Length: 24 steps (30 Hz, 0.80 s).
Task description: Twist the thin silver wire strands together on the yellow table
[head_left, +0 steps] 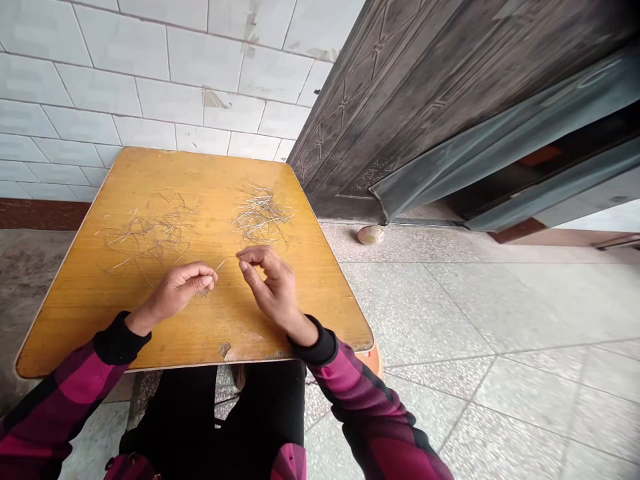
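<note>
A short thin wire (221,265), pale and shiny, runs between my two hands above the wooden table (280,333). My left hand (177,290) is closed, thumb and forefinger pinching the wire's near end. My right hand (273,283) is closed too, its thumb and forefinger pinched at the other end of the wire, which is very fine there. Past my left hand lies a loose, tangled spread of thin curly wires (160,230). Beyond my right hand is a denser pile of straighter silvery wires (263,213).
A white tiled wall (200,87) stands behind the table. To the right are a dark carved door (380,100) and a hanging grey-green curtain (450,160). A roundish pale object (371,235) lies on the floor. Part of an orange stool (371,360) shows under the table's right corner.
</note>
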Motion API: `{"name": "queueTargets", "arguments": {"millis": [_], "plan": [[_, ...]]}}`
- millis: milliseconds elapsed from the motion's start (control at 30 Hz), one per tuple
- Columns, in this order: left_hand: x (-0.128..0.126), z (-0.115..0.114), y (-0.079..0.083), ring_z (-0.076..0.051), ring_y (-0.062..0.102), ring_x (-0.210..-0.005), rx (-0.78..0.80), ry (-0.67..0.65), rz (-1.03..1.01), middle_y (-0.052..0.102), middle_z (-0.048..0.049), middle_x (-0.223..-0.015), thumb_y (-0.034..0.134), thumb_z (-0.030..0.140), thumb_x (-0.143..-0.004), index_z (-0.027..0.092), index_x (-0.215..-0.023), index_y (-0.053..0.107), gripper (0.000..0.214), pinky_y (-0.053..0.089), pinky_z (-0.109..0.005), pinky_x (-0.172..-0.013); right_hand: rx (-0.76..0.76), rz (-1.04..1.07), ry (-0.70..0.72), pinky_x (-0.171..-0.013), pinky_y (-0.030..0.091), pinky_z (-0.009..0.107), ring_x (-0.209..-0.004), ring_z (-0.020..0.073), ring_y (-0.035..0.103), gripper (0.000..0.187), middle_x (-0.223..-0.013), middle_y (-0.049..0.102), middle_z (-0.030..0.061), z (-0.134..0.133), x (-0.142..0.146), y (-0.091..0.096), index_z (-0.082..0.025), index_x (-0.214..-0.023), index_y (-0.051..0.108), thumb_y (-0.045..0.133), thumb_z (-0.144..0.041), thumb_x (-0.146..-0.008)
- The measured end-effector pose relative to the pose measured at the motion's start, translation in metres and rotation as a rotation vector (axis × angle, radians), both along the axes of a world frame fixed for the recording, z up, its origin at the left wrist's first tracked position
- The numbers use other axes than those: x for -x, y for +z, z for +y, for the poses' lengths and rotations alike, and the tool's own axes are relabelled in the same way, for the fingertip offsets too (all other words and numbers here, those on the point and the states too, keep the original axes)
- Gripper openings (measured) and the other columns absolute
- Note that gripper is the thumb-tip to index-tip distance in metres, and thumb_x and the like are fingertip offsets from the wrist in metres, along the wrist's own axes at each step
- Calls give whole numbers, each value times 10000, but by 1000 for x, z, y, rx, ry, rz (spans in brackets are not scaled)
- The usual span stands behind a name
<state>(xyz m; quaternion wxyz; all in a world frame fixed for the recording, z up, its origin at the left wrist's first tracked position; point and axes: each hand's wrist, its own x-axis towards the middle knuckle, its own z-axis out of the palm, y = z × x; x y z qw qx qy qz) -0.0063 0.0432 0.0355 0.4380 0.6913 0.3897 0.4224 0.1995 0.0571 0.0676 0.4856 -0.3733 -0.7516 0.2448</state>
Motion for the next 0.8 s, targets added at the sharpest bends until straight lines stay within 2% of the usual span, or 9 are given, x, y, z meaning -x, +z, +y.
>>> {"name": "queueTargets", "arguments": {"millis": [67, 133, 233, 367, 467, 600, 700, 800], "plan": [[1, 1, 2, -133, 556, -662, 101, -53, -40, 612, -10, -695, 545, 343, -885, 161, -798, 636, 221, 460, -276, -671, -66, -135, 56, -937, 480, 397, -1044, 208, 613, 127, -1045, 673, 81, 3, -3, 11, -217, -950, 625, 527, -297, -945], [1, 2, 1, -134, 540, -661, 186, -108, -92, 590, -7, -662, 562, 358, -867, 162, -737, 619, 242, 449, -285, -682, -8, -230, 206, -897, 493, 358, -1001, 190, 632, 151, -1023, 680, 74, 8, -3, 15, -206, -984, 634, 502, -276, -962], [-1, 2, 0, -129, 494, -617, 376, -207, -181, 526, 2, -603, 582, 390, -842, 170, -642, 565, 298, 439, -289, -647, 86, -283, 366, -740, 510, 289, -806, 150, 638, 172, -903, 667, 57, 14, -1, 9, -175, -958, 636, 506, -287, -964], [-5, 0, 0, -106, 403, -544, 616, -271, -297, 436, 33, -561, 658, 454, -767, 178, -663, 547, 315, 435, -288, -590, 26, -323, 427, -715, 499, 282, -789, 149, 618, 173, -878, 657, 56, 16, -2, -1, -173, -953, 642, 526, -301, -956], [-5, 0, 1, -96, 369, -516, 686, -266, -398, 388, 47, -531, 716, 509, -712, 182, -643, 521, 387, 417, -285, -561, -70, -371, 440, -765, 496, 310, -849, 168, 612, 178, -902, 670, 62, 19, -6, 4, -196, -983, 659, 502, -276, -967], [-3, 3, 3, -88, 367, -493, 658, -231, -513, 398, 52, -495, 765, 489, -680, 179, -644, 549, 380, 395, -280, -545, -188, -461, 355, -803, 472, 343, -834, 186, 586, 192, -854, 670, 53, 23, -9, 15, -218, -947, 677, 489, -252, -969], [-1, 5, 3, -97, 424, -512, 635, -182, -520, 461, 39, -518, 763, 441, -684, 170, -712, 602, 317, 388, -272, -544, -126, -484, 298, -740, 471, 299, -781, 168, 592, 192, -837, 652, 59, 21, -9, 15, -185, -945, 659, 476, -241, -968], [-1, 6, 2, -91, 424, -503, 665, -134, -436, 487, 31, -543, 733, 413, -697, 155, -739, 620, 284, 347, -250, -504, 42, -432, 280, -668, 465, 255, -670, 127, 600, 163, -792, 637, 37, 15, -8, 3, -162, -936, 637, 480, -205, -950]]}}
